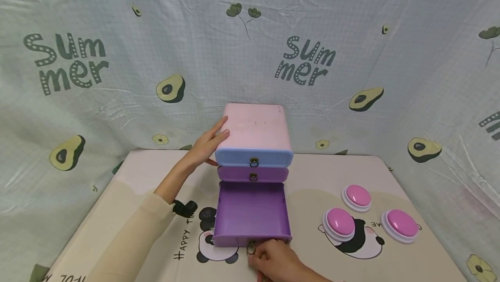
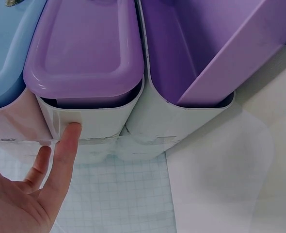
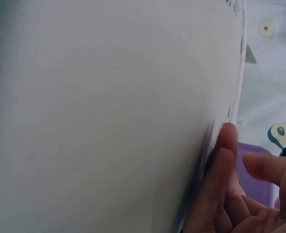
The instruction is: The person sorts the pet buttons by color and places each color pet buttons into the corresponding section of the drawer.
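Note:
A small drawer unit [image 1: 255, 126] stands against the back cloth, its top pink, with a blue drawer [image 1: 234, 158] above two purple ones. The bottom purple drawer [image 1: 251, 212] is pulled far out, and nothing is seen inside it. My left hand [image 1: 204, 146] rests on the unit's left side near the top; in the left wrist view a fingertip touches the pale casing [image 2: 97, 121] of the middle drawer [image 2: 85, 48]. My right hand [image 1: 275, 258] is at the bottom drawer's front, beside its ring pull [image 1: 251, 247]. In the right wrist view its thumb stands apart from the fingers [image 3: 215, 179].
Three pink push buttons with white bases sit on the right of the table: one at the back [image 1: 358, 195], one nearer the drawers [image 1: 340, 221] and one farther right [image 1: 400, 223]. A printed cloth [image 1: 250, 56] hangs behind and at the sides. Panda prints mark the tabletop [image 1: 308, 247].

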### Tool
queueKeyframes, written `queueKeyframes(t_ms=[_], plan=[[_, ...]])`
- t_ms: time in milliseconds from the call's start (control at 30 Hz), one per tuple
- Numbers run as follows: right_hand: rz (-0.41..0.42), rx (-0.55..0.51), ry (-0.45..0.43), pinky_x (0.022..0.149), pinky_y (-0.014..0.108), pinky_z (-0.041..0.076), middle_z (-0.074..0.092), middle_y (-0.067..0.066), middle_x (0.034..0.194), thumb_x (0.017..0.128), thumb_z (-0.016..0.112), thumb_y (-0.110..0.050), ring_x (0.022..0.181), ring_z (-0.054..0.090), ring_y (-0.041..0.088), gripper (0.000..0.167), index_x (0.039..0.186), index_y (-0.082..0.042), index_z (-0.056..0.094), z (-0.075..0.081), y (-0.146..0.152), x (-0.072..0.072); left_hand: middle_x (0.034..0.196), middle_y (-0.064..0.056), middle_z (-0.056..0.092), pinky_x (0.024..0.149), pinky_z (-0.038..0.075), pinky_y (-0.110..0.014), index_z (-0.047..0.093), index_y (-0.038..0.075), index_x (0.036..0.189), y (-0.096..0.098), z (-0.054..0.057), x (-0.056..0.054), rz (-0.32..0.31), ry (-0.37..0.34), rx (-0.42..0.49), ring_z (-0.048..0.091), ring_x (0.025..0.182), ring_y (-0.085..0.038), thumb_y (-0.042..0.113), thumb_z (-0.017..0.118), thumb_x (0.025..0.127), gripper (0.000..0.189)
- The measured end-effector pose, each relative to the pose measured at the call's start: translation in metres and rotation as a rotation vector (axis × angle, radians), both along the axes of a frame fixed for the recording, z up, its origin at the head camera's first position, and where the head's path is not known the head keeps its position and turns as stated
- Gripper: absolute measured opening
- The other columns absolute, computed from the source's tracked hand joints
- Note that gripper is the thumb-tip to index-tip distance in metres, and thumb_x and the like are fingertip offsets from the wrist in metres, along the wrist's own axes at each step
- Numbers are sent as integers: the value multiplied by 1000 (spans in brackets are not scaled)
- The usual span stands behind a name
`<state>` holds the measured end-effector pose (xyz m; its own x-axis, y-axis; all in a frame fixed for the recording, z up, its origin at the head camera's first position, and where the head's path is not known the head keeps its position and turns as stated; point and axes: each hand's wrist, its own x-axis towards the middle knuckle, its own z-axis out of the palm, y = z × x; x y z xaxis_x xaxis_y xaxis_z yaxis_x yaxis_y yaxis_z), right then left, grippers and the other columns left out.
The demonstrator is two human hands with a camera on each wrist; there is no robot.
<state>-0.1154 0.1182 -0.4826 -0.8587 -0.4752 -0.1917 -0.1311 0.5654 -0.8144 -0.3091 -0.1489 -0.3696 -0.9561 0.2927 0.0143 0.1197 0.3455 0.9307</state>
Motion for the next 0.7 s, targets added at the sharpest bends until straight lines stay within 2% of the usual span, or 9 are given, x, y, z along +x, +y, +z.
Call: queueKeyframes(t_ms=[133, 333, 433, 600, 700], plan=[[39, 32, 1, 47, 20, 39, 65, -13, 55, 93, 72, -33, 47, 51, 0, 23, 74, -21, 73, 4, 5, 0, 166, -20, 33, 73, 63, -58, 15, 58, 159, 0, 1, 0, 2, -2, 0, 52, 136, -49, 60, 47, 103, 64], [171, -137, -141, 49, 17, 47, 69, -8, 64, 96, 71, -24, 51, 57, 2, 16, 88, -11, 75, 13, 15, -6, 166, -19, 33, 72, 63, -58, 15, 56, 160, 0, 2, 1, 7, -4, 4, 52, 135, -48, 59, 47, 104, 65], [248, -222, -179, 51, 19, 52, 72, -2, 70, 98, 69, -22, 56, 60, 1, 18, 95, -5, 75, 19, 22, -10, 165, -20, 35, 72, 63, -58, 16, 57, 160, 0, 2, 1, 9, -8, 5, 53, 135, -48, 59, 47, 104, 64], [333, -299, -153, 56, 26, 60, 75, 17, 79, 100, 68, -19, 61, 65, 0, 21, 103, 1, 74, 35, 38, -16, 165, -21, 34, 74, 63, -58, 15, 58, 159, 0, 1, 0, 7, -6, 0, 52, 136, -49, 59, 47, 104, 64], [373, -315, -98, 57, 29, 61, 75, 20, 83, 101, 66, -17, 64, 67, 0, 20, 106, 1, 73, 47, 52, -22, 166, -21, 31, 74, 63, -59, 14, 57, 160, 0, 1, 1, 5, -4, -1, 51, 137, -50, 60, 47, 103, 66]])
